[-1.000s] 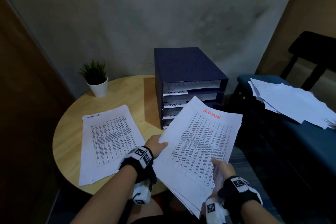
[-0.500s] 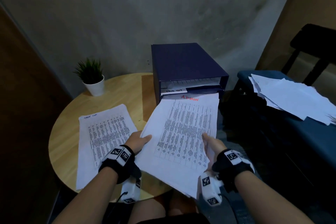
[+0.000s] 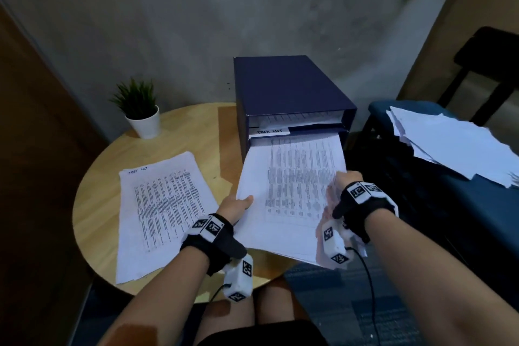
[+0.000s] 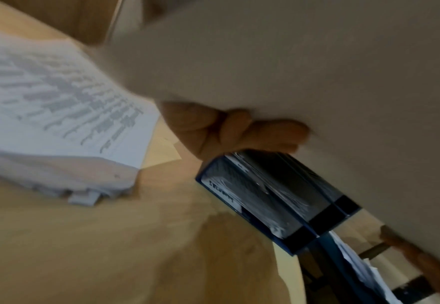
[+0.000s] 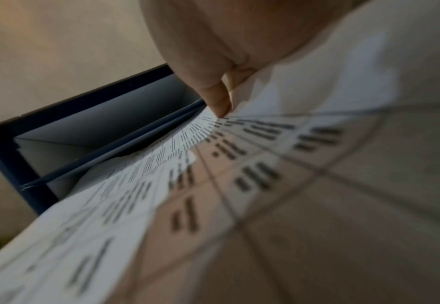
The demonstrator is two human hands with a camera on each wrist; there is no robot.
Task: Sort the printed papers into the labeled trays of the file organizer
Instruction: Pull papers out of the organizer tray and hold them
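The white printed paper stack is pointing lengthwise into the dark blue file organizer, its far edge entering the second tray. The left hand and right hand are pinching its near corners. A second paper pile is lying just left on the round wooden table.

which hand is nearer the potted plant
Left. The left hand grips the near left edge of the paper stack, on the potted plant's side; the right hand holds the stack's right edge, farther away.
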